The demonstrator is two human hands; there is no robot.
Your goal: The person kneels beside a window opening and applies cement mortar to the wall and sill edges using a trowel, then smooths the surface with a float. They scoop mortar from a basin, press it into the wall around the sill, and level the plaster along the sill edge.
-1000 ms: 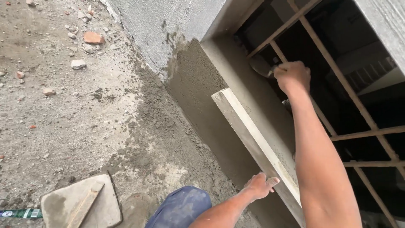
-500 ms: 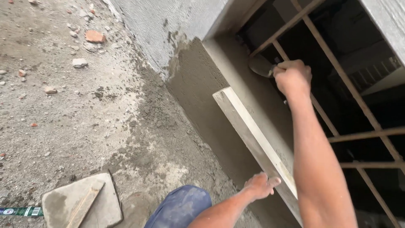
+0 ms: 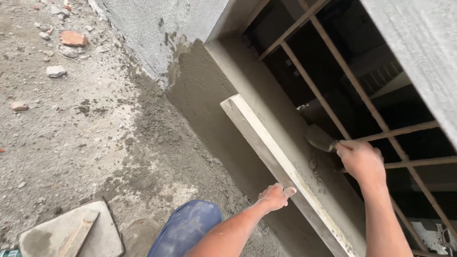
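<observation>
Head view looks down a grey rendered wall (image 3: 143, 28) to a window opening whose sill (image 3: 266, 114) is coated in wet, dark mortar, with a rusty grille (image 3: 333, 71) of thin bars closing the dark room behind. Along the sill's outer edge lies a long pale straightedge (image 3: 266, 147), a flat wooden batten running from near the opening's corner down toward the person; it looks stiff and fairly light, yet smeared with mortar, so probably slippery where wet and best held on its cleaner outer face. The left hand (image 3: 276, 196) presses against that face with fingers spread open, pinning the batten to the wall rather than gripping it. The 2 hands are well apart. The right hand (image 3: 362, 162) is closed around the handle of a trowel (image 3: 320, 138), whose small blade rests flat on the mortar just inside the batten; the blade is stiff metal, and the handle is the only sensible hold. Fresh mortar is soft and will smear or slump under pressure. Below, on the gritty ground (image 3: 71, 128), lie a mortar board (image 3: 71, 231) with a wooden float on it, a blue knee (image 3: 188, 227), and a brick fragment (image 3: 74, 38).
</observation>
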